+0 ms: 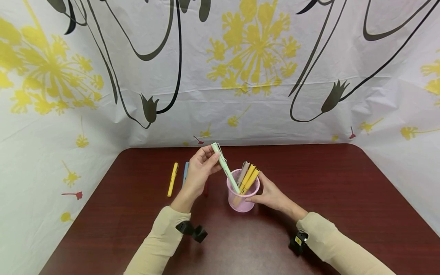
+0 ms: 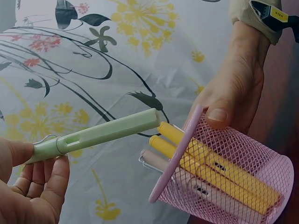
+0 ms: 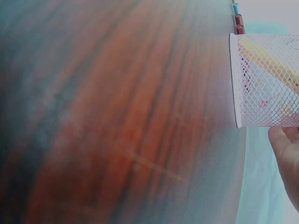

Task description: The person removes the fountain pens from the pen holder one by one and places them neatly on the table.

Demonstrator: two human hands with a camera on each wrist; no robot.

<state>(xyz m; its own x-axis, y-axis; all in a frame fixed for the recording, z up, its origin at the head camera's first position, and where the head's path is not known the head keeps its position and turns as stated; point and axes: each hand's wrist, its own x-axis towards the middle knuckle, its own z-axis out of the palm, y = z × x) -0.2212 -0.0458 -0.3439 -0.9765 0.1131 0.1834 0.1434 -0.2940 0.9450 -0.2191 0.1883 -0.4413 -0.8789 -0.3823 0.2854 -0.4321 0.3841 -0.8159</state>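
My left hand (image 1: pixel 199 168) pinches a light green pen (image 1: pixel 224 166) near its clip end, between thumb and fingers. The pen slants down to the right, its free end at the mouth of a pink mesh pen cup (image 2: pixel 261 158). Two yellow pens (image 1: pixel 252 178) and a greyish-pink pen (image 1: pixel 242 172) lean inside the cup. My right hand (image 1: pixel 271 194) grips the cup's right side, the thumb near the rim in the left wrist view. The right wrist view shows the cup's mesh wall (image 3: pixel 266 102) beside that hand, whose other fingers are mostly hidden.
Left of the cup, a yellow pen (image 1: pixel 173 179) and a blue pen (image 1: pixel 185 172) lie on the dark red-brown table (image 1: pixel 326 183). The left hand covers part of the blue one. A red pen (image 3: pixel 239 23) lies behind the cup in the right wrist view. A flower-printed cloth (image 1: pixel 192 76) hangs behind.
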